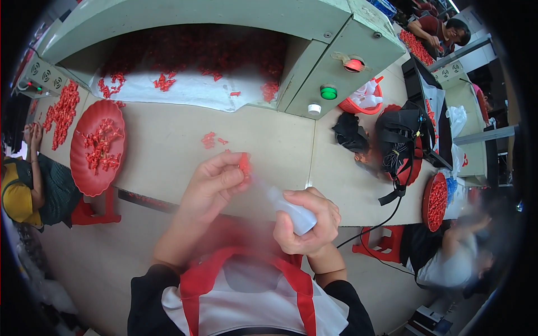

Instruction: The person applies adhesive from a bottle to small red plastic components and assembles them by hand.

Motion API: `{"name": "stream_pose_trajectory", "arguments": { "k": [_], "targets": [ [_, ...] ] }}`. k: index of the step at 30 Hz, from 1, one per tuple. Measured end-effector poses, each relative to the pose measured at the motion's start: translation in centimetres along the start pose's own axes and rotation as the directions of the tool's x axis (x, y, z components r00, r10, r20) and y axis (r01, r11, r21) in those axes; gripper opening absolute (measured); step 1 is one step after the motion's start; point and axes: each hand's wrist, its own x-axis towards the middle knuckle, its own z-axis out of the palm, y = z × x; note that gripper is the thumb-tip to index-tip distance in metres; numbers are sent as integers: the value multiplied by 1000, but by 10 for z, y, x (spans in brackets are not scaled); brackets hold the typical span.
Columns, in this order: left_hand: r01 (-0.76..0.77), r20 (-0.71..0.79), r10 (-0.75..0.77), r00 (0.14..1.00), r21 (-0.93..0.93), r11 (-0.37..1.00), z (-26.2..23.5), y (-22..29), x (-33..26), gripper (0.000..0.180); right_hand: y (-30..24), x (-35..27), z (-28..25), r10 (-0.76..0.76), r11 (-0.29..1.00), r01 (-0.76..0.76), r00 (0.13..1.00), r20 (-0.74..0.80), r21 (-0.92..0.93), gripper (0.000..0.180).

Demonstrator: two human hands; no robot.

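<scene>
Red small plastic piece (244,163) pinched in left hand (216,185), white bottle (291,210) in right hand (308,221).

left hand (216,182) pinching, right hand (308,221) fisted

Two red trays of parts show, one at left (98,147) and one at right (435,201); three round buttons sit on the green machine (314,33): red (353,65), green (328,92), white (314,109); two red stools (89,211) (381,244); loose red parts beyond counting
</scene>
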Motion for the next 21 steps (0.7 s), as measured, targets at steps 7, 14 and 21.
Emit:
{"name": "stream_pose_trajectory", "arguments": {
  "k": [7, 14, 21],
  "targets": [
    [-31, 16, 30, 999, 25, 999, -1, 0, 1, 24, 6, 4, -1, -135, 990, 136, 990, 37, -34, 29],
    [-200, -58, 217, 974, 216, 956, -7, 8, -4, 23, 2, 9, 8, 15, 1000, -16, 997, 71, 17, 25],
    [-259, -208, 294, 933, 179, 949, -41, 24, -3, 23, 66, 31, 61, 635, 549, -753, 658, 406, 361, 29]
  ]
}}
